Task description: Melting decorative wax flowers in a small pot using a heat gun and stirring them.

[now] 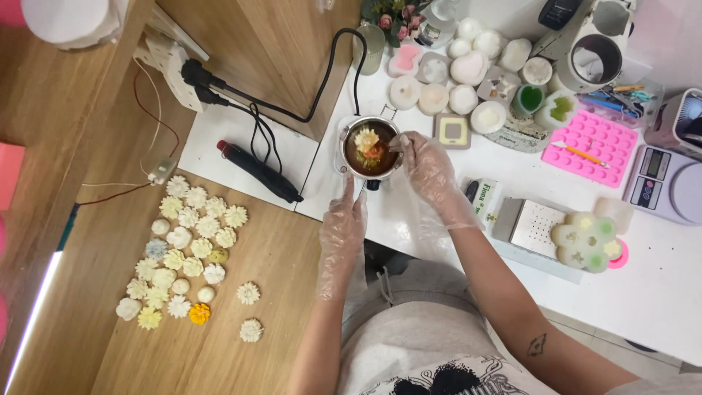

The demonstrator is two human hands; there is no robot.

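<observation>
Centre frame: gloved right hand (428, 170) pinches a flower (369, 143) over the melting pot (371, 148); left hand (344, 223), fingers loose, steadies its base; dipping step, next needs a slow lift

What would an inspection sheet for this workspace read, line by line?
Surface: white table beside wooden board.
Job's things: small round metal pot of brown liquid, cream flower piece floating.
Clutter: pale flower-shaped pieces in rows; white round moulds; pink silicone mould tray; grey digital scale.
Hands: gloved left hand touches the pot's near side; gloved right hand pinches at its rim.
Cables: black cords from white power strip.
Surroundings: nothing seen.
</observation>
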